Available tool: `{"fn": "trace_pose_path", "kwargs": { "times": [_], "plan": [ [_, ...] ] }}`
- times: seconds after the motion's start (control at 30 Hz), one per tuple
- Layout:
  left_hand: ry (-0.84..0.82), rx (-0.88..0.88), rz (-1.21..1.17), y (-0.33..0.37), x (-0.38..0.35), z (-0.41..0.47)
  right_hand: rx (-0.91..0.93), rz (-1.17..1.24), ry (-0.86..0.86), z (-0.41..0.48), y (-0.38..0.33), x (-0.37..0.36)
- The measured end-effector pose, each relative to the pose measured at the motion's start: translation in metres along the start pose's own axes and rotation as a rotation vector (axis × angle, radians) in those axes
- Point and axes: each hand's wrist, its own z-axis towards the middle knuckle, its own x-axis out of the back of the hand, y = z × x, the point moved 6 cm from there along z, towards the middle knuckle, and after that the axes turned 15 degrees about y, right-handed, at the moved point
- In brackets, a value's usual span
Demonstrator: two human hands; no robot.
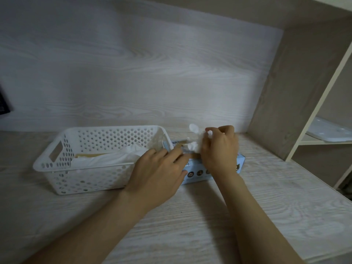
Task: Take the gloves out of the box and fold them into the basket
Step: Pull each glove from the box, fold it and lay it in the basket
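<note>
From the head camera, looking down, the person's right hand (pixel 219 149) is raised just above the light-blue box (pixel 200 177). Its fingers and thumb are curled tight round a thin white glove (pixel 194 138). The glove bunches up out of the fist, with a few puffed fingertips poking toward the wall. My guess is it is being drawn up out of the opening in the box top, though the hand hides the opening itself.

The left hand (pixel 160 168) lies flat, fingers straight and holding nothing. The fingertips rest on the near end of the box top. That looks like a way to pin the light carton down so it doesn't lift with the glove.

The white perforated basket (pixel 57 162) stands on the table (pixel 190 225) with its right end right up against the box, so each glove has only a short trip. A pale heap of gloves (pixel 110 157) already lies inside, over something flat and brown (pixel 87 155) that I can't identify. I'd say the job is partway through.

To the right, a shelf unit holds a white tray-like piece (pixel 331 132).
</note>
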Motion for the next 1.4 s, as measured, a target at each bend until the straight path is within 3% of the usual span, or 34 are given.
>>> {"fn": "trace_pose_path", "kwargs": {
  "times": [0.13,0.3,0.4,0.63,0.8,0.9,0.97,1.1,1.27,1.4],
  "plan": [
    [0.03,-0.003,-0.017,0.0,-0.002,0.001,-0.025,-0.045,0.103,0.004,0.001,0.005],
    [0.012,0.005,-0.07,-0.001,-0.002,0.005,-0.265,0.472,0.209,0.017,-0.012,0.032],
    [0.012,0.012,-0.076,-0.002,-0.002,0.003,-0.433,0.714,0.129,0.019,-0.012,0.026],
    [0.144,0.014,-0.122,-0.005,0.017,0.006,-0.582,0.77,-0.163,-0.001,-0.02,0.003],
    [0.348,0.295,-0.258,-0.034,0.05,0.016,-0.81,0.832,-0.293,-0.01,-0.021,-0.003],
    [0.252,0.502,-0.253,-0.052,0.046,0.017,-0.874,1.051,-0.381,-0.015,-0.033,-0.002],
    [0.166,0.625,-0.394,-0.06,0.039,0.015,-0.864,1.124,-0.453,-0.019,-0.041,-0.004],
    [0.218,0.653,-0.606,-0.069,0.044,0.016,-0.812,1.19,-0.595,-0.026,-0.057,-0.006],
    [0.336,0.766,-0.525,-0.086,0.051,0.013,-0.842,1.244,-0.557,-0.021,-0.055,-0.005],
    [0.334,0.887,-0.55,-0.096,0.049,0.01,-1.011,1.355,-0.483,-0.02,-0.049,-0.001]
  ]
}}
